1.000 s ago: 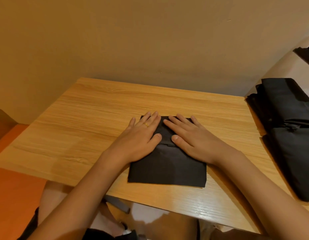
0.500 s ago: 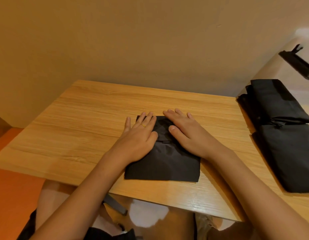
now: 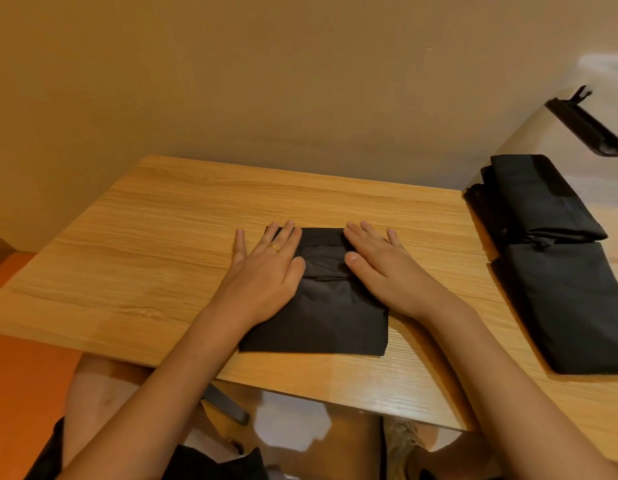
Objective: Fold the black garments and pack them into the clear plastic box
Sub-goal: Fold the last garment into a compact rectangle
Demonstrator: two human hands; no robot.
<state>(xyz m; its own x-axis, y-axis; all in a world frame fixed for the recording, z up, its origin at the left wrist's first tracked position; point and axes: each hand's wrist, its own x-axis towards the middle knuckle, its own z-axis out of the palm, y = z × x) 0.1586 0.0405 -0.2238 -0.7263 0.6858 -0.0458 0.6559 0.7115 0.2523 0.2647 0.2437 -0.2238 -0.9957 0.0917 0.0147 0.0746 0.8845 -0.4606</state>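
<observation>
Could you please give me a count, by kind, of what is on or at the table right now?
Folded black garments: 3, one under the hands and two at the right
Hands: 2, left hand and right hand, flat on the garment
Gold rings: 1
Wooden tables: 1
Total: 7

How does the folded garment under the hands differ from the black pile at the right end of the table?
The folded garment is one small flat rectangle; the black pile is larger and holds at least two bundles.
The garment has the left hand and right hand pressed flat on it; the pile is untouched.
The garment lies near the table's front edge, the pile along its right side.
Both are black fabric.
</observation>
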